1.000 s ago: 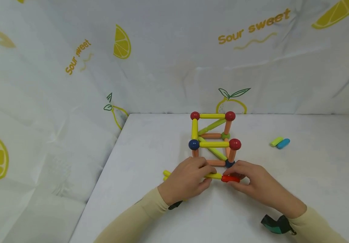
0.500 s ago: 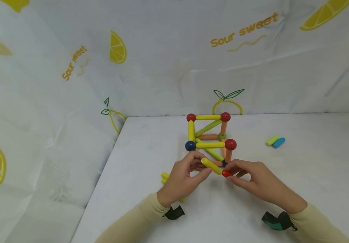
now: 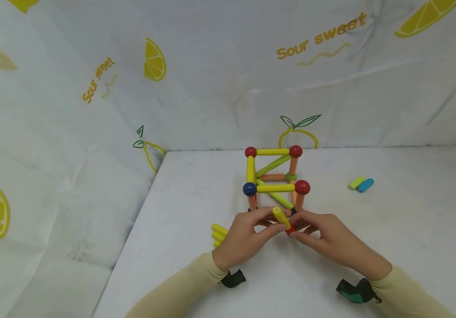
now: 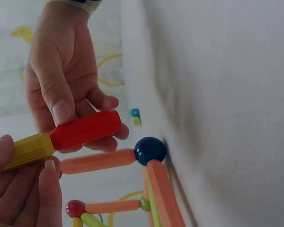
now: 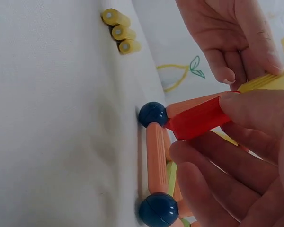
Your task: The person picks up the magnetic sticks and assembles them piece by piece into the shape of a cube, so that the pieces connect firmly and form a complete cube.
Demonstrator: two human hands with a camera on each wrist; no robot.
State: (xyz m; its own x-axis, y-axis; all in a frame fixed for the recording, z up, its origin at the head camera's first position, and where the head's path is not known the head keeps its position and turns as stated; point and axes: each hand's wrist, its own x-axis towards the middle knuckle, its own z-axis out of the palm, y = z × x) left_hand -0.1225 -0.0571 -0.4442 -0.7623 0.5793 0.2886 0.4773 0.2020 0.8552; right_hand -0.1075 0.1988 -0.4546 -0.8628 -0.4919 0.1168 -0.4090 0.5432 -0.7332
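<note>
My left hand pinches a yellow magnetic rod between thumb and fingers. Opposite it, my right hand pinches a red magnetic rod. The two rods meet end to end, the yellow one above and tilted, the red one below. Just behind both hands stands a box-shaped frame of rods and balls, with yellow rods along its top, orange uprights and light green diagonals. A red ball and a blue ball mark its near top corners. My hands partly cover its near base.
Several loose yellow rods lie on the white table beside my left hand. Farther right, a short green rod and a blue rod lie side by side. A lemon-print cloth hangs behind the table.
Both hands have drawn closer together. The joined yellow and red rods have turned from lying level to a steep tilt, yellow end up. The frame keeps its place on the table.
</note>
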